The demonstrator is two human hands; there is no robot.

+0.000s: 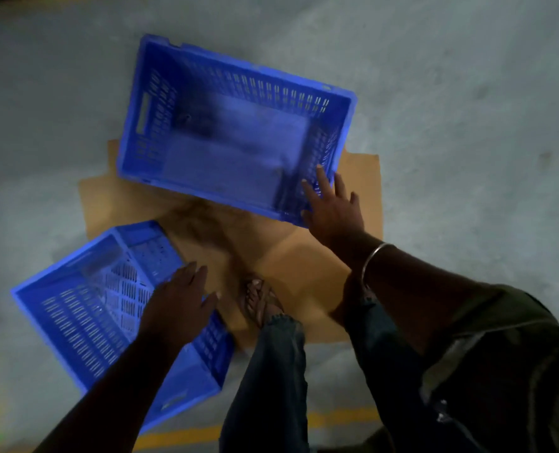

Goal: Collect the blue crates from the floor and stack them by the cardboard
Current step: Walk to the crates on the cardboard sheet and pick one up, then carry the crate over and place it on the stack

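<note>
Two blue slotted crates are in the head view. The far crate point(235, 125) sits upright and empty, partly on the flat brown cardboard point(304, 266). My right hand point(332, 207) lies with straight fingers over its near right corner. The near crate point(85, 308) is tilted at the lower left, one corner on the cardboard. Above its right side is my left hand point(180, 302), fingers spread and holding nothing.
A grey concrete floor point(467, 109) surrounds everything. My sandalled foot point(260, 299) and jeans leg stand on the cardboard between the crates. A yellow painted line point(186, 434) runs across the floor at the bottom.
</note>
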